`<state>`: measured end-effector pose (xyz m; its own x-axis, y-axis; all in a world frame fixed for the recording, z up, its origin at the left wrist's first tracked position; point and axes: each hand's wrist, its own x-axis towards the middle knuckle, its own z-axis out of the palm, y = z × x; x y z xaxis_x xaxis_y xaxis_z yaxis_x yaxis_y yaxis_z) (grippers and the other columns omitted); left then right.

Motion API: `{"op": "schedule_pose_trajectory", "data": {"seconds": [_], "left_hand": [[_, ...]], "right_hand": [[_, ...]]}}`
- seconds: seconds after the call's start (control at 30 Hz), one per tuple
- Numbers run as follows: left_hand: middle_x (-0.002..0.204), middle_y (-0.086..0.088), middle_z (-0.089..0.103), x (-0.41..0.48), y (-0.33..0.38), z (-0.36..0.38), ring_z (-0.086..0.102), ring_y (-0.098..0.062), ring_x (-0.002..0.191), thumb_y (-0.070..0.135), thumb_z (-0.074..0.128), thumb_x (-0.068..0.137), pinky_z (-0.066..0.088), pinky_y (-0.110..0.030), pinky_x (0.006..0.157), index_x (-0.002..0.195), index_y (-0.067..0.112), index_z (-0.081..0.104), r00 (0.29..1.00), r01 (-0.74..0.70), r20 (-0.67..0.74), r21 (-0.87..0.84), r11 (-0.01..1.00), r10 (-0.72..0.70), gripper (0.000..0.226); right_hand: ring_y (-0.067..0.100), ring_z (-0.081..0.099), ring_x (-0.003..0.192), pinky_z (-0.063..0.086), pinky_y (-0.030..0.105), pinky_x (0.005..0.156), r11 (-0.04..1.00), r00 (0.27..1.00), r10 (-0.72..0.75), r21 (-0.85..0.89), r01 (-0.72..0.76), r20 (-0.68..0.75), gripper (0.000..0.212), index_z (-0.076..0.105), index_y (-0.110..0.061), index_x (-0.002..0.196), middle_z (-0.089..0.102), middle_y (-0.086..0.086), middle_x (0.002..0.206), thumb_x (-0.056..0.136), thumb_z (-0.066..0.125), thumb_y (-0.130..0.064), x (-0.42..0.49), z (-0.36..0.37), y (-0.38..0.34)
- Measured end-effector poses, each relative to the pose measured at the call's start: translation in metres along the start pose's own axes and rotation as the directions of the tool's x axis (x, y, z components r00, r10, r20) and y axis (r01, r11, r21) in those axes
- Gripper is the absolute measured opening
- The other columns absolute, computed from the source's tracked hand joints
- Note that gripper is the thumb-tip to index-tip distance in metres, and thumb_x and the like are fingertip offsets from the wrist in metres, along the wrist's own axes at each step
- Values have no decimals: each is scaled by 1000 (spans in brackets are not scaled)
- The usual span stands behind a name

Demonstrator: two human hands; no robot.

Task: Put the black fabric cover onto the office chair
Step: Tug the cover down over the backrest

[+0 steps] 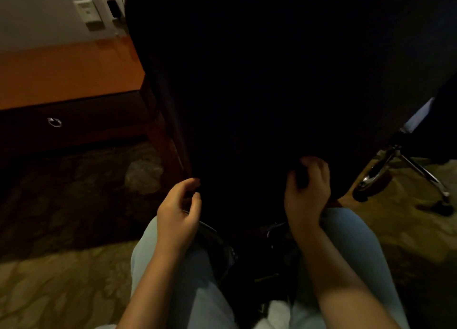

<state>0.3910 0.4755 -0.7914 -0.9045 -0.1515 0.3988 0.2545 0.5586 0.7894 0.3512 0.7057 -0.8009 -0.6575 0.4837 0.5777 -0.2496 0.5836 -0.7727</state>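
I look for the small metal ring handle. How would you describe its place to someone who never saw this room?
Start at the wooden desk with the orange top, left of the big black cover. Under its top runs a dark drawer front, and the ring handle sits on it. It is the only small shiny thing on that dark panel.

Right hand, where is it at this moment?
Head view, lower centre-right: the right hand grips the bottom edge of the cover, right of the left hand.
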Motion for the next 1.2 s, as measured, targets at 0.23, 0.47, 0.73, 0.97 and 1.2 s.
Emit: {"op": "schedule_pose_trajectory", "data": {"seconds": [0.23, 0.47, 0.73, 0.97, 1.2], "left_hand": [[122, 14, 58, -5, -7, -6, 57, -5, 115, 22, 53, 86, 50, -26, 95, 129, 23, 56, 994, -82, 91, 163, 983, 67, 43], [131, 10, 45, -9, -13, -11, 38, -11, 131, -9, 76, 68, 22, -3, 104, 134, 10, 54, 962, -252, 184, 338, 907, 199, 73], [134, 9, 46, -8, -19, -12, 37, -14, 134, -8, 72, 73, 42, -37, 102, 141, 15, 45, 961, -253, 189, 306, 918, 202, 77], [131, 9, 45, -8, -14, -10, 36, -11, 131, -6, 74, 74, 31, -37, 107, 140, 12, 46, 973, -194, 181, 324, 926, 141, 74], [140, 7, 44, -9, -19, -15, 33, -13, 137, 0, 72, 77, 56, -41, 87, 147, 22, 38, 977, -141, 198, 351, 926, 73, 81]], "right_hand": [[15, 56, 95, 44, 21, 86, 927, 849, -365, 62, 371, 383, 25, 73, -16, 95, 67, 2, 102, 81, 54, -21, -59, 62, -26], [15, 53, 97, 44, 19, 83, 937, 898, -344, 38, 347, 276, 22, 71, -11, 94, 54, -3, 108, 81, 55, -19, -42, 51, -19], [10, 50, 105, 36, 3, 89, 999, 997, -44, 9, 44, 62, 23, 64, 0, 101, 58, 19, 112, 78, 67, -2, -12, 18, -8], [15, 54, 93, 39, 12, 81, 983, 974, -181, 35, 178, 138, 22, 65, -9, 97, 60, 11, 104, 80, 57, -21, -40, 48, -34], [15, 55, 98, 50, 22, 72, 890, 840, -430, -3, 456, 332, 23, 69, -16, 99, 55, -2, 111, 86, 52, -25, -46, 58, -22]]}}
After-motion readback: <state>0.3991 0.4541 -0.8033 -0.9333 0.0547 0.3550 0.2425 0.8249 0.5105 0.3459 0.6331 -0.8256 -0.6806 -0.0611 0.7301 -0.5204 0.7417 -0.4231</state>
